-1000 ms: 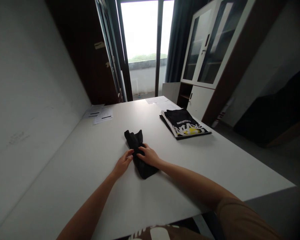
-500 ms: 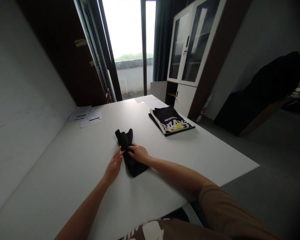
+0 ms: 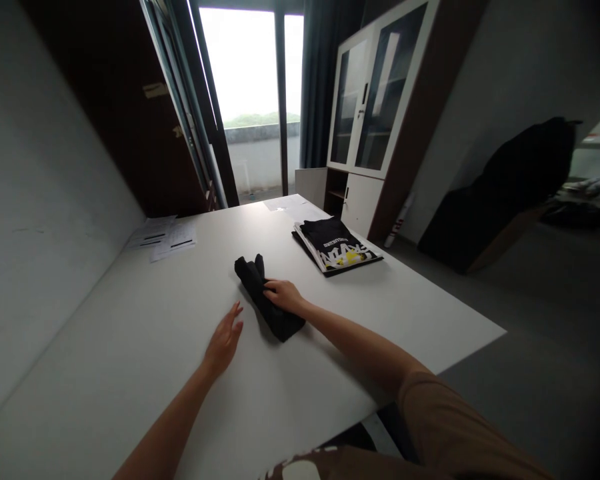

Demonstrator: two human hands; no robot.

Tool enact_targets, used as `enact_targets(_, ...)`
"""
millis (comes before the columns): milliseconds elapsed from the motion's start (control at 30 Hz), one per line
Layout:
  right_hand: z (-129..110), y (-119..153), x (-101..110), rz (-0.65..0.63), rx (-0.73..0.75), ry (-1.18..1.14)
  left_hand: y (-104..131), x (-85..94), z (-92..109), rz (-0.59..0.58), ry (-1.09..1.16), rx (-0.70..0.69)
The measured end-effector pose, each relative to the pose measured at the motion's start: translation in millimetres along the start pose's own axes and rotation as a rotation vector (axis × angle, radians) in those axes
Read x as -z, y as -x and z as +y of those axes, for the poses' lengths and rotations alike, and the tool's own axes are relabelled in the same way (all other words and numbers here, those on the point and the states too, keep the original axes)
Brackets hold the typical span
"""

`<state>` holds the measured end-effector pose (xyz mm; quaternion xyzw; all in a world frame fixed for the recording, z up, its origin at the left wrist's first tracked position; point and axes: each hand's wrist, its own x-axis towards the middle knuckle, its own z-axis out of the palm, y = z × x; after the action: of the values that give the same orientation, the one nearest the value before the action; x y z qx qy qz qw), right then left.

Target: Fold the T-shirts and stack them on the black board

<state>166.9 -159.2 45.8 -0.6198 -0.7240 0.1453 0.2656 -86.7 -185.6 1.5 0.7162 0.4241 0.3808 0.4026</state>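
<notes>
A black folded garment (image 3: 273, 310) lies as a narrow bundle on the white table, two rounded ends sticking up at its far side. Its exact kind I cannot tell. On its right edge is my right hand (image 3: 284, 295), fingers curled over the cloth and gripping it. To the left, apart from the cloth, my left hand (image 3: 223, 343) is open with nothing in it, its fingers stretched forward just above or on the tabletop.
Folded black shirts (image 3: 337, 243) with white and yellow print are stacked at the table's right. Printed papers (image 3: 173, 240) lie by the left wall. Behind the white table (image 3: 130, 353) stand a glass-door cabinet (image 3: 375, 100) and a window (image 3: 243, 73).
My left hand has come off the garment and moved slightly left and down. The right side of the garment has been turned and shifted right with my right hand.
</notes>
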Motion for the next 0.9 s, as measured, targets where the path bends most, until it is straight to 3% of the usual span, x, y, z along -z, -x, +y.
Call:
enact_targets(267, 51, -28, 69, 0.177, -0.041, 0.179, 1, 0.3, -2, -0.031, -0.082, -0.045)
enact_targets(533, 114, -79, 175, 0.324, -0.185, 0.414, -5, 2.9, -8, -0.018, -0.045, -0.029)
enact_targets(633, 143, -95, 206, 0.373, -0.224, 0.484, -7, 4.0, -11, -0.018, -0.045, -0.026)
enact_targets(767, 188, -95, 214, 0.293, -0.331, 0.521, -4, 3.9, -12, -0.041, -0.117, -0.054)
enact_targets(900, 224, -76, 190, 0.107, -0.496, 0.523, -1, 3.4, -13, -0.076, -0.269, -0.093)
